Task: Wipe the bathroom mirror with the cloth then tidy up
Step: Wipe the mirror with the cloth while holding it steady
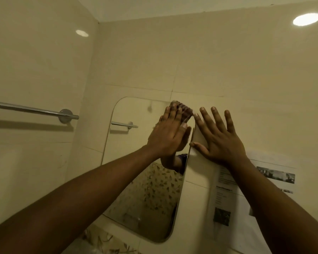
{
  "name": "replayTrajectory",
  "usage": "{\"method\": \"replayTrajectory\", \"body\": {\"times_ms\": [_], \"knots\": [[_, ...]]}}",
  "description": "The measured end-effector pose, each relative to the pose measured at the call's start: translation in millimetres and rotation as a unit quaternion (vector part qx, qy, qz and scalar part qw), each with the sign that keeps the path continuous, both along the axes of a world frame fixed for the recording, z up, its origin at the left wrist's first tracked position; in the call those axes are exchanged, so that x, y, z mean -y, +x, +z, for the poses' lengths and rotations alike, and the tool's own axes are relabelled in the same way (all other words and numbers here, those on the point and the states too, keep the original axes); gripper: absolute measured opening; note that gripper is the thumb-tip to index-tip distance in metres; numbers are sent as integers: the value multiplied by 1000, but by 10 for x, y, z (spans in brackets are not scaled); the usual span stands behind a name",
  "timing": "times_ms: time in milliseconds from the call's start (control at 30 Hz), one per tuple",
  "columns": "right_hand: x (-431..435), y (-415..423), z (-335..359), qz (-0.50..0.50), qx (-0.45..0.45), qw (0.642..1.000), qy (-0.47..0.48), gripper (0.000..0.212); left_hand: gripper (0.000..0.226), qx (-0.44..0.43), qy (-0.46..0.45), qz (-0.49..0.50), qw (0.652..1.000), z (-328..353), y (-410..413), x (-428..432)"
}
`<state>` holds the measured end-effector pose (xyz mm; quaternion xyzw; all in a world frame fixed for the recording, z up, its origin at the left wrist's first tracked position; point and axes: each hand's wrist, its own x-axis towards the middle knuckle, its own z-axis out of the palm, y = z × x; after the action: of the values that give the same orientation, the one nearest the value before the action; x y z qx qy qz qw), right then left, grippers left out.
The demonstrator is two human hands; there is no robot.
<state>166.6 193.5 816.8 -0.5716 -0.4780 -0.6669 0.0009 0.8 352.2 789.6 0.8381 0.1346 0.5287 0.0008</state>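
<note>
Head view, angled up. Cloth (184, 111), striped and bunched, is sitting at the upper right corner of the mirror (145, 189), pinned to the glass. Left hand (170, 136) is pressing it there. Its grip is flat, fingers straight and close together, pushing rather than curling round the fabric. Right hand (220, 142) is bracing on the wall tile just right of the mirror, grip wide, fingers fanned, holding nothing. Its thumb is lying at the mirror's right edge.

Judgement: the wiping step is in hand, working the top corner; tidying is not yet begun. Specks and smears are showing toward the mirror's bottom edge, so most of the pane is probably waiting. The next move is likely calling for a sweep left along the mirror's top or down its face, with flat pressure so the cloth is not slipping from under straight fingers.

Edges: the cloth is reaching the rounded corner; whether it is spilling onto tile, cannot tell. Open glass is lying left of and below it. Towel bar (31, 110) is standing well left of the mirror. Paper notice (246, 198) is hanging right of the mirror, below the bracing hand.
</note>
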Motion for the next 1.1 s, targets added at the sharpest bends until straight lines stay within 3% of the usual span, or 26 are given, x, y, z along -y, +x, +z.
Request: {"method": "replayTrajectory", "body": {"times_ms": [100, 333, 500, 733, 1100], "knots": [[-23, 15, 16, -14, -9, 1000, 1, 95, 67, 8, 25, 25, 999, 51, -48, -19], [-56, 35, 9, -35, -19, 999, -15, 91, 72, -32, 220, 91, 971, 70, -85, -271], [-42, 25, -12, -44, -35, 998, -21, 93, 76, -9, 225, 45, 973, 22, 21, -337], [-24, 6, -10, -45, -42, 998, -29, 92, 98, 21, 243, 88, 966, -63, 154, -295], [8, -35, -22, -33, -47, 998, -30, 91, 104, -34, 282, 54, 957, -187, 160, -304]]}}
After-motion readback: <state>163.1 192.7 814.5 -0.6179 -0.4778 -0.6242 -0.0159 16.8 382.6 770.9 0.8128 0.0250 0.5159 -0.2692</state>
